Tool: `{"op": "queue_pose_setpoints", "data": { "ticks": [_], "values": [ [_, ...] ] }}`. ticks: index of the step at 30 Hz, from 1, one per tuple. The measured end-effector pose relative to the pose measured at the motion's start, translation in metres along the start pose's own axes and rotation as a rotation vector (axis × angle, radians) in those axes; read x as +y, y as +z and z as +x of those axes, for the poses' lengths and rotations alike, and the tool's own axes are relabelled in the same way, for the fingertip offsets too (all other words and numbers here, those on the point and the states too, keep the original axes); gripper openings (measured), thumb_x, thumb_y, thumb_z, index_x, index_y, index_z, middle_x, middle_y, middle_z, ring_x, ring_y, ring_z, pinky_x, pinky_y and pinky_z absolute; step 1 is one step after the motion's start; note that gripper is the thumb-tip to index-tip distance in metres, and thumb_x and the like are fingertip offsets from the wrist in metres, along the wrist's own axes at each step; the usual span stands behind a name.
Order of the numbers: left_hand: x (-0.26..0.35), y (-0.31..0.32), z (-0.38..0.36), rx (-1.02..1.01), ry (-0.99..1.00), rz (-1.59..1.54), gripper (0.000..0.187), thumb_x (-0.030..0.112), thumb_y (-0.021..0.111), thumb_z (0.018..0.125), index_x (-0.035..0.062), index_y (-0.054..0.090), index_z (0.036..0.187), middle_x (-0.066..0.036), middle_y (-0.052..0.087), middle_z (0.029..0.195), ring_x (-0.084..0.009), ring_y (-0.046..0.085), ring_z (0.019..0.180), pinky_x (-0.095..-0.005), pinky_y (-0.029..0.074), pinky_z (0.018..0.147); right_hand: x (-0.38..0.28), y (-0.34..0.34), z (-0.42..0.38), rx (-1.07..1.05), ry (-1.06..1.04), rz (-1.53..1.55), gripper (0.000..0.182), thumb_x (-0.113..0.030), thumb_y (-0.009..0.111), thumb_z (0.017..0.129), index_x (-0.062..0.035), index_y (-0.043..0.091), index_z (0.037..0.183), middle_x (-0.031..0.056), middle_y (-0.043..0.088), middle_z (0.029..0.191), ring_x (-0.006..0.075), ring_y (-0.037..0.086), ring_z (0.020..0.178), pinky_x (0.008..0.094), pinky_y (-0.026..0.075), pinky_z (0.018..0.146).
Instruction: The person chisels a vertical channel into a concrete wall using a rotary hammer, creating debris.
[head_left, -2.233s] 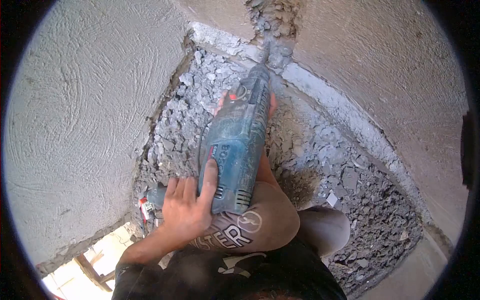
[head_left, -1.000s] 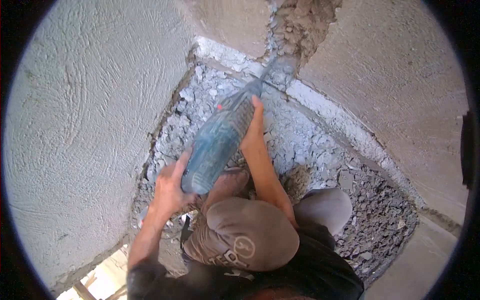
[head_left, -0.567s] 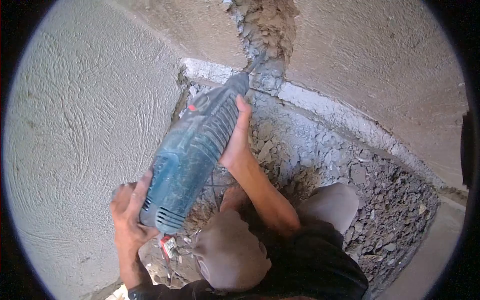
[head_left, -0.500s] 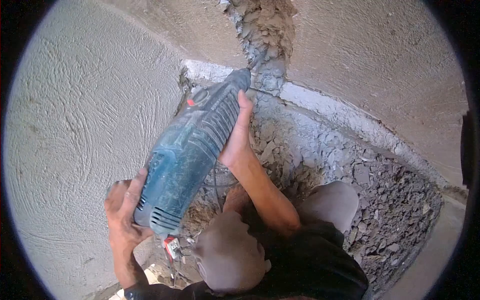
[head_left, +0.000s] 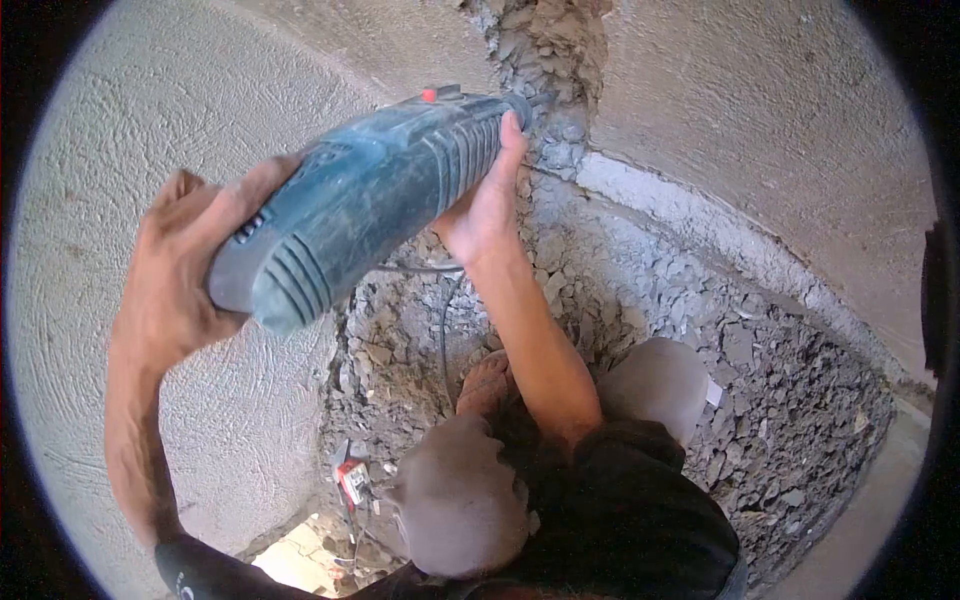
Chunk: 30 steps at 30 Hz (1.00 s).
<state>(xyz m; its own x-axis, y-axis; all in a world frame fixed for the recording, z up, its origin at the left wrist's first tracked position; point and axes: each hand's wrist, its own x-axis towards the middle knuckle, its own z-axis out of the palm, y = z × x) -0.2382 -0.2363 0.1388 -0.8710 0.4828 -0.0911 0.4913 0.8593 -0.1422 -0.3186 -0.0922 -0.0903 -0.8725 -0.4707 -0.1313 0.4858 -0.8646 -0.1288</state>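
A dusty blue demolition hammer lies aslant across the upper left of the head view, its nose towards the broken wall. My left hand is wrapped round the rear handle, its inner fingers hidden behind the housing. From below, my right hand supports the ribbed front barrel, with the thumb up along its side. The short visible stretch of the chisel bit points into the rough channel cut in the wall; the tip overlaps the broken masonry in this view.
Plastered walls meet close at the left and ahead. A pale ledge runs along the wall foot. Broken rubble covers the floor round my bare foot. A dark cable hangs under the tool, near a red-and-white object.
The hammer's rear has swung up and to the left with my left hand, so the tool lies flatter. Its nose and my right hand have shifted slightly up and right.
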Motion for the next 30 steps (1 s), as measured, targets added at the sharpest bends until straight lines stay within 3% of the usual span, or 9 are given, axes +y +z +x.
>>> {"op": "queue_pose_setpoints", "data": {
  "ticks": [3,5,10,14,17,20,25,27,30],
  "values": [
    [-0.003,-0.003,0.005,-0.033,-0.032,0.026,0.091,0.015,0.09,0.056,0.0213,0.055,0.141,-0.002,0.076,0.096,-0.0148,0.065,0.076,-0.0375,0.045,0.086,0.0,-0.001,0.004,-0.027,-0.015,0.004,0.09,-0.085,0.039,0.083,-0.0142,0.052,0.138,0.0091,0.058,0.133,0.0284,0.052,0.125,0.0516,0.044,0.101],
    [-0.002,0.002,0.006,-0.038,-0.018,0.053,0.092,0.015,0.09,0.056,0.0213,0.055,0.141,-0.002,0.075,0.093,-0.0155,0.066,0.075,-0.0379,0.046,0.086,0.003,0.0,-0.001,0.02,-0.029,0.087,0.081,-0.075,0.043,0.089,-0.0067,0.059,0.13,0.0076,0.066,0.121,0.0219,0.063,0.11,0.0415,0.05,0.098],
    [0.008,0.044,-0.024,0.006,0.116,0.083,0.093,0.014,0.088,0.06,0.0179,0.05,0.145,-0.005,0.068,0.077,-0.0201,0.065,0.071,-0.0434,0.056,0.075,0.015,-0.013,-0.015,0.14,-0.008,0.127,0.072,-0.066,0.042,0.093,-0.0066,0.053,0.131,0.0136,0.065,0.113,0.0297,0.063,0.111,0.0461,0.053,0.093],
    [0.041,0.094,-0.083,0.016,-0.114,-0.191,0.099,0.014,0.085,0.063,0.014,0.04,0.151,-0.011,0.065,0.083,-0.025,0.063,0.067,-0.0464,0.056,0.072,0.024,-0.032,-0.033,0.154,0.057,0.018,0.061,-0.058,0.053,0.091,-0.0056,0.056,0.123,0.0154,0.065,0.115,0.0287,0.064,0.108,0.0471,0.053,0.092],
    [0.06,0.12,-0.11,-0.001,-0.248,-0.447,0.099,0.014,0.084,0.061,0.0081,0.04,0.15,-0.018,0.068,0.092,-0.0303,0.068,0.078,-0.0439,0.057,0.078,0.034,-0.043,-0.048,0.142,0.122,-0.028,0.058,-0.056,0.05,0.093,-0.0055,0.056,0.121,0.0158,0.065,0.118,0.0302,0.064,0.105,0.0498,0.051,0.096],
    [0.086,0.106,-0.112,0.036,-0.576,-0.764,0.097,0.013,0.085,0.063,-0.0006,0.04,0.148,-0.024,0.067,0.118,-0.032,0.07,0.106,-0.039,0.053,0.094,0.034,-0.051,-0.062,0.099,0.144,-0.02,0.064,-0.057,0.052,0.094,-0.0049,0.051,0.132,0.0156,0.062,0.127,0.0308,0.062,0.113,0.0497,0.048,0.102],
    [0.1,0.066,-0.094,0.245,-0.635,-0.887,0.086,0.014,0.09,0.069,-0.002,0.045,0.14,-0.016,0.069,0.111,-0.0248,0.07,0.098,-0.0378,0.056,0.087,0.018,-0.046,-0.058,-0.138,0.065,0.081,0.078,-0.063,0.055,0.093,-0.0056,0.04,0.144,0.0128,0.055,0.139,0.03,0.055,0.126,0.0493,0.042,0.109],
    [0.107,0.048,-0.088,0.26,-1.0,-1.241,0.075,0.013,0.089,0.071,-0.0024,0.048,0.132,-0.014,0.068,0.104,-0.0232,0.07,0.089,-0.0362,0.058,0.081,0.015,-0.042,-0.052,-0.184,0.074,-0.001,0.075,-0.058,0.059,0.093,-0.0065,0.042,0.144,0.012,0.053,0.141,0.0293,0.055,0.125,0.0487,0.043,0.109],
    [0.113,0.031,-0.08,0.341,-0.957,-1.248,0.073,0.015,0.088,0.072,-0.0037,0.047,0.129,-0.014,0.068,0.098,-0.0227,0.07,0.083,-0.0348,0.058,0.075,0.004,-0.031,-0.049,-0.215,0.101,-0.038,0.073,-0.057,0.063,0.091,-0.0083,0.043,0.143,0.0088,0.055,0.139,0.0259,0.055,0.126,0.0467,0.047,0.106]
  ]
}}
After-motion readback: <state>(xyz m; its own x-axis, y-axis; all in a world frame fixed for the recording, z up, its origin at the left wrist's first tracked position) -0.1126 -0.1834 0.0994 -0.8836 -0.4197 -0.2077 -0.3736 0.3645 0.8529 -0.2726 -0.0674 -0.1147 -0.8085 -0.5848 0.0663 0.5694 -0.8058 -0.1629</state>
